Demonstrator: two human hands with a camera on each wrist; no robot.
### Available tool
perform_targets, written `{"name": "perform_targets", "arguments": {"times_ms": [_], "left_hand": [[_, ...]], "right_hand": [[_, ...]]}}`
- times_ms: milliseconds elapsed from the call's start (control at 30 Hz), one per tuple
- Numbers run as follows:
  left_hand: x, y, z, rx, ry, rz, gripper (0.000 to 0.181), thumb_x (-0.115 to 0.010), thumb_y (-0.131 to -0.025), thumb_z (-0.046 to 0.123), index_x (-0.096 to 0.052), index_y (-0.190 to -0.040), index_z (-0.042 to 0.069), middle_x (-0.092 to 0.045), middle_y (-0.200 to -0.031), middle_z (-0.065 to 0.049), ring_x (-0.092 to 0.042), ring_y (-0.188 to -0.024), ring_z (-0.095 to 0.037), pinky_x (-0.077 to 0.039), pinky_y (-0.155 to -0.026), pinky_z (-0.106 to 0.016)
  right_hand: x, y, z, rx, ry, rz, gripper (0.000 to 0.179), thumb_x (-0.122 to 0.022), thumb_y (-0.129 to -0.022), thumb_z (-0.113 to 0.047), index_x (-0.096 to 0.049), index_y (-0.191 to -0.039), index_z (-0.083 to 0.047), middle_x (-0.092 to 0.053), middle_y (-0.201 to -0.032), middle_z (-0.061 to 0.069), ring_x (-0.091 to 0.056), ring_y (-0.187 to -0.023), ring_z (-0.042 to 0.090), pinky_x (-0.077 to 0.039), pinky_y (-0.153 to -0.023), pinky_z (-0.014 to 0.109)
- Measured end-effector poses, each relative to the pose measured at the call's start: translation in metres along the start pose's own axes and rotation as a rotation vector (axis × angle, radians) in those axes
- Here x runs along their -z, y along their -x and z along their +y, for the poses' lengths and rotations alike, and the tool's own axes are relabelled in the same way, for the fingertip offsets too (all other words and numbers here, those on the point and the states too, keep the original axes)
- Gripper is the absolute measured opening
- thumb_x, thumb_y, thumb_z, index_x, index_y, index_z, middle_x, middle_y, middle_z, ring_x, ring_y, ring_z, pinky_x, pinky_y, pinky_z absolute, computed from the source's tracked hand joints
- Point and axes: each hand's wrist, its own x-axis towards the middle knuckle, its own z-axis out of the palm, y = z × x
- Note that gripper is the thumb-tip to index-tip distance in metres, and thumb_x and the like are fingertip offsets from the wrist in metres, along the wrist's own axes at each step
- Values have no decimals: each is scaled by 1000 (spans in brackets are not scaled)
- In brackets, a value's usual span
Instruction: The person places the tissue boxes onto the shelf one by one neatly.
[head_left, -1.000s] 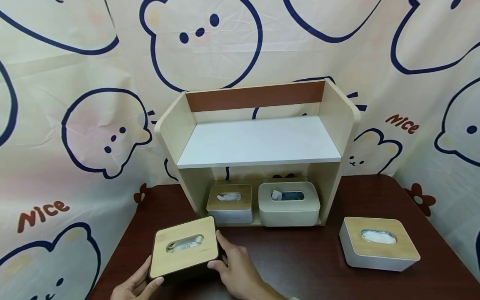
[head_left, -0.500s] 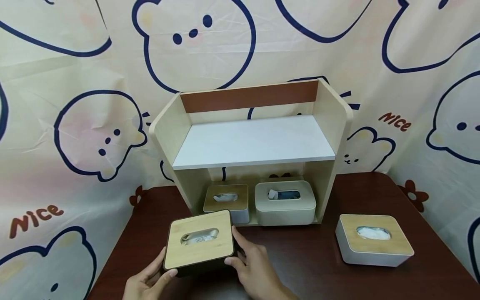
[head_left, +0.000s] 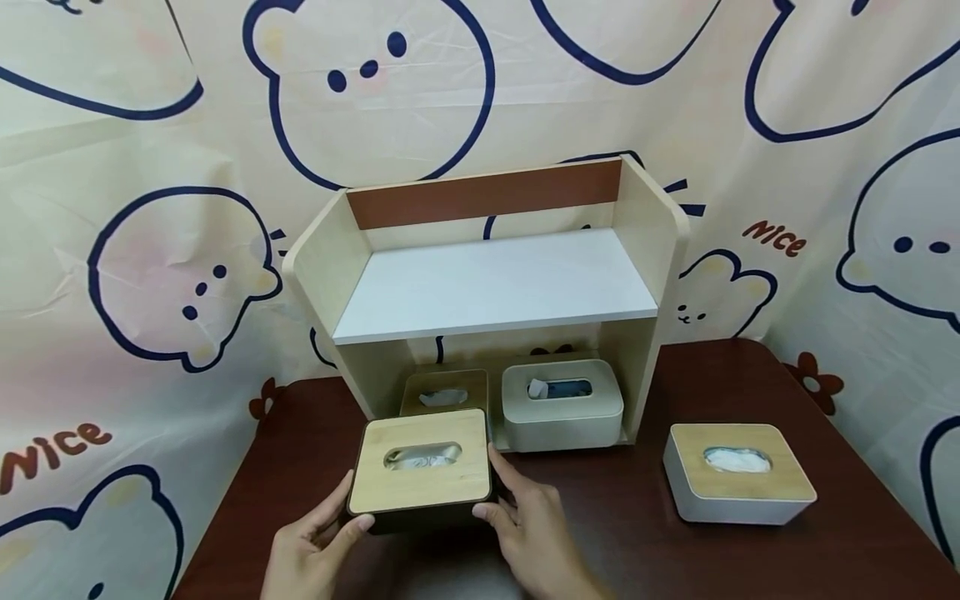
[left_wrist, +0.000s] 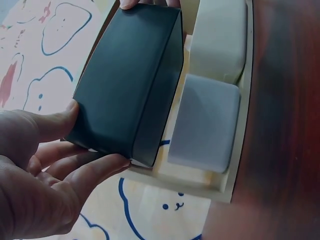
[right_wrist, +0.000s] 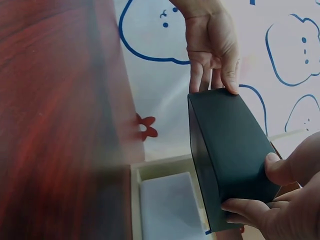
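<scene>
At the lower centre of the head frame, holding a black tissue box (head_left: 420,483) between two hands, with its pale wooden lid (head_left: 474,457) turned up toward the camera. Gripping the near left part with the left hand (head_left: 315,537), with thumb at the front and fingers along the side. Gripping the opposite end with the right hand (head_left: 536,525), with thumb by the near right corner. Just behind, at mid-frame, see a shelf unit (head_left: 318,267) with a white board (head_left: 495,283) over a lower compartment (head_left: 378,375). Inside that compartment, on the left, find a white box with a wooden lid (head_left: 444,383), partly hidden by the black tissue box; beside it, on the right, find a cream box (head_left: 562,425). At the right of the frame, on a dark reddish-brown table (head_left: 637,542), see another wood-lidded white box (head_left: 738,496), well apart from both hands. Across the upper frame, see a pale backdrop (head_left: 600,108) printed with blue-outlined bears. From the left wrist, see dark, smooth faces of the held box at upper centre; from the right wrist, see them at lower right, grasped at both ends
</scene>
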Motion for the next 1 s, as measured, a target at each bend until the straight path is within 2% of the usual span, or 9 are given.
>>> {"name": "perform_targets", "arguments": {"times_ms": [33, 100, 233, 300, 400, 467, 567, 633, 1000], "left_hand": [[0, -1, 2, 3, 7, -1, 63, -80, -92, -3, -56, -151, -4, -60, -147, -24, -64, -124, -33, -64, -83, -27], [0, -2, 6, 8, 12, -6, 64, -80, -93, -2, -56, -151, -3, -60, -149, -23, -63, -126, -32, -64, -84, -27], [1, -5, 18, -9, 17, 0, 63, -80, -93, -2, -56, -152, -1, -59, -151, -21, -62, -128, -29, -61, -85, -21], [4, -7, 25, -17, 18, 1, 64, -80, -94, -1, -56, -153, 0, -59, -151, -19, -62, -129, -28, -59, -85, -17], [8, -10, 36, -14, 18, -3, 64, -80, -96, 3, -56, -155, 4, -59, -153, -17, -63, -129, -25, -59, -86, -15], [12, -13, 43, -13, 1, -2, 63, -80, -97, 7, -55, -155, 7, -59, -153, -16, -64, -129, -24, -60, -88, -19], [18, -17, 54, -24, -37, 5, 61, -79, -99, 11, -56, -156, 10, -60, -153, -15, -65, -128, -23, -63, -88, -25], [22, -19, 61, -49, -64, 13, 60, -79, -99, 13, -57, -155, 10, -61, -152, -16, -66, -126, -24, -63, -88, -26], [43, -31, 93, -108, -90, 44, 59, -78, -100, 14, -57, -155, 12, -65, -148, -20, -68, -122, -20, -56, -82, -8]], "right_hand": [[2, 0, -2, 0, 4, 5, 70, -76, -100, -16, -46, -161, -1, -48, -162, 27, -55, -142, 37, -61, -100, 37], [5, -1, -6, -3, 12, 14, 70, -76, -100, -15, -46, -161, -1, -48, -162, 28, -75, -106, 24, -60, -100, 38], [12, -5, -16, -2, 31, 29, 69, -76, -100, -15, -46, -161, -2, -47, -163, 25, -38, -55, -4, -60, -102, 40], [15, -8, -21, 5, 51, 35, 69, -76, -100, -16, -47, -161, -3, -49, -162, 24, -25, -52, -6, -60, -102, 39], [20, -12, -31, 6, 85, 44, 70, -77, -100, -20, -47, -162, -6, -64, -147, 26, -24, -48, -5, -64, -79, 23], [23, -14, -39, 3, 107, 45, 71, -78, -100, -23, -47, -162, -8, -76, -112, 21, -25, -46, -4, -53, -59, 18], [29, -19, -51, -2, 147, 44, 72, -78, -100, -26, -46, -163, -10, -54, -62, -2, -25, -45, -2, -37, -50, 18], [32, -21, -58, -2, 167, 38, 73, -77, -101, -27, -44, -164, -11, -38, -51, -9, -25, -44, -2, -36, -52, 18], [50, -36, -92, 38, 212, -13, 72, -74, -104, -27, -39, -166, -13, -29, -48, -13, -24, -42, 1, -31, -49, 18]]}}
